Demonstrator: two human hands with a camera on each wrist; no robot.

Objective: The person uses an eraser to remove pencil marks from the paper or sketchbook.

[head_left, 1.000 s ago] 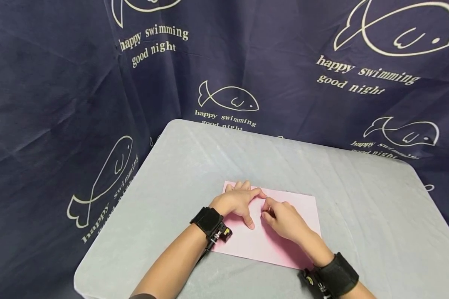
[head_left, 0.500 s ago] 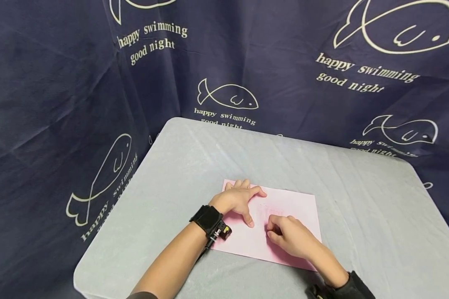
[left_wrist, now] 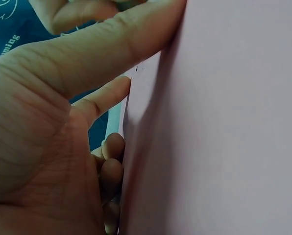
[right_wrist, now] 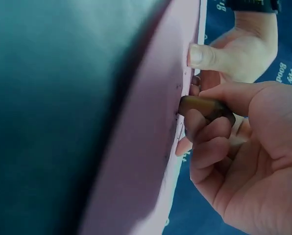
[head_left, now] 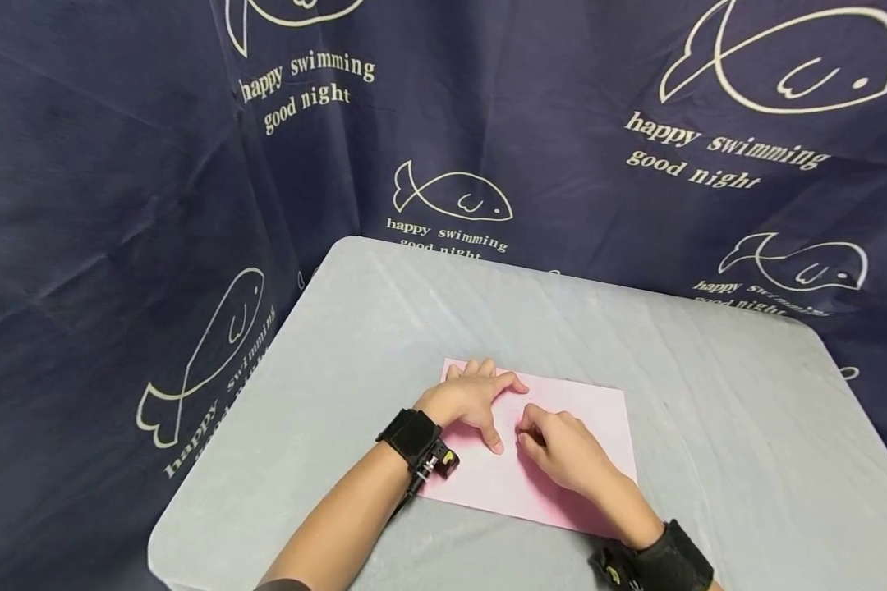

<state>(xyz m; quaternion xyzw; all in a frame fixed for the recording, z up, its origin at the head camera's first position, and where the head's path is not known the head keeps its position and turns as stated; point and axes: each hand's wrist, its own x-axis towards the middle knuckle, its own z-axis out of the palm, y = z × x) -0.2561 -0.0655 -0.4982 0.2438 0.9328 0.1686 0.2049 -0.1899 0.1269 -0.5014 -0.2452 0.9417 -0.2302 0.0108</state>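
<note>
A pink sheet of paper (head_left: pixel 595 414) lies flat on the grey table (head_left: pixel 384 320). My left hand (head_left: pixel 473 400) rests on the sheet's left part, fingers spread and pressing it down; the left wrist view shows the palm (left_wrist: pixel 43 147) against the paper (left_wrist: pixel 224 137). Just right of it, my right hand (head_left: pixel 562 450) has its fingers curled. In the right wrist view this hand (right_wrist: pixel 249 166) pinches a small dark brown stub (right_wrist: pixel 205 107) whose tip touches the paper (right_wrist: pixel 141 161). The left thumb (right_wrist: pixel 209 56) lies close by.
A dark blue cloth (head_left: pixel 118 164) printed with white fish and lettering hangs behind and to the left of the table. Bare tabletop surrounds the sheet on all sides. Black straps sit on both wrists.
The right hand slid toward me along the paper, then came back up beside the left thumb. The left hand stayed pressed in place.
</note>
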